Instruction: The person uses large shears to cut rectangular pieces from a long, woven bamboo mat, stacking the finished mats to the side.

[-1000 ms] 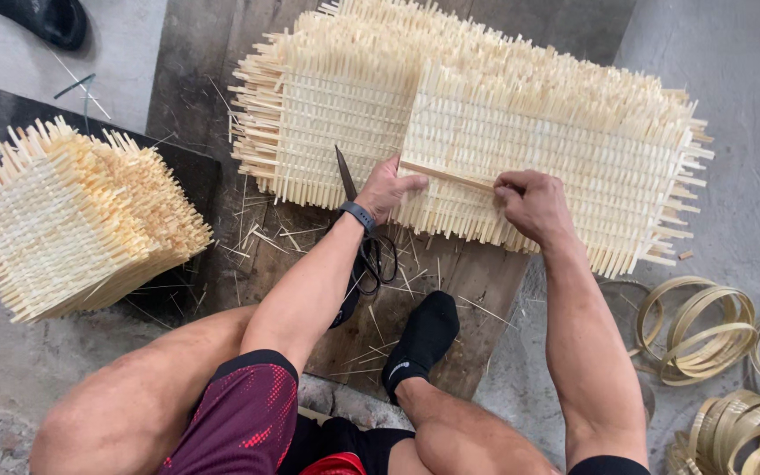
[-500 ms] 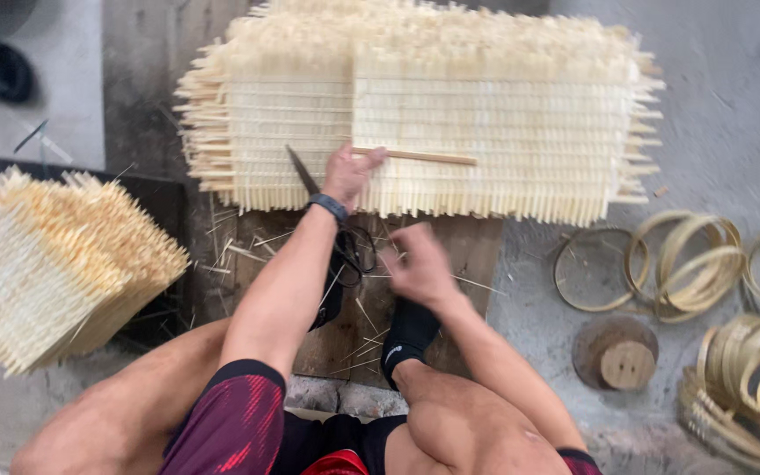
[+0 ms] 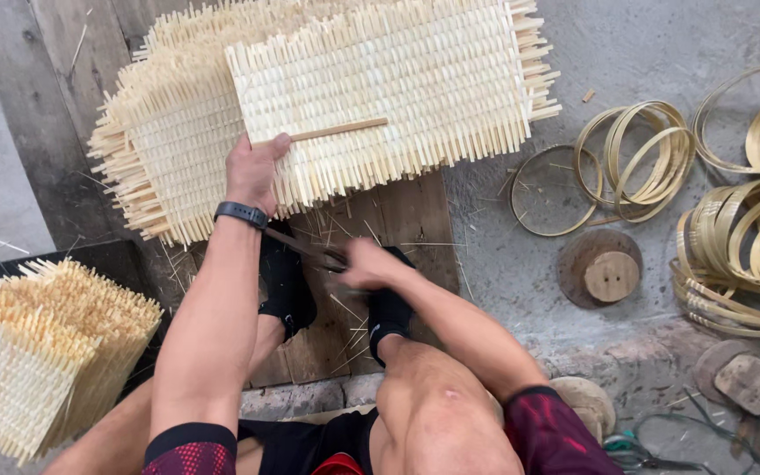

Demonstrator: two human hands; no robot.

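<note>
A pale woven bamboo mat (image 3: 398, 79) with bristling strip ends lies on top of a stack of similar mats (image 3: 164, 149). My left hand (image 3: 255, 169), with a black band on its wrist, pinches one end of a thin wooden stick (image 3: 340, 130) that lies flat across the top mat. Below it, my right hand (image 3: 367, 264) is blurred and sits at the end of dark shears (image 3: 305, 246) on the wooden board (image 3: 415, 215). The blur hides whether its fingers have closed on them.
My feet in black socks (image 3: 288, 286) rest on the board. Another stack of woven mats (image 3: 37, 352) stands at the left. Coils of bamboo hoops (image 3: 639, 163) and more coiled hoops (image 3: 749, 255) lie at the right, beside a round wooden block (image 3: 604, 268).
My right hand left the top mat and came down to the shears on the board. My left hand stayed on the stick. The view shifted right.
</note>
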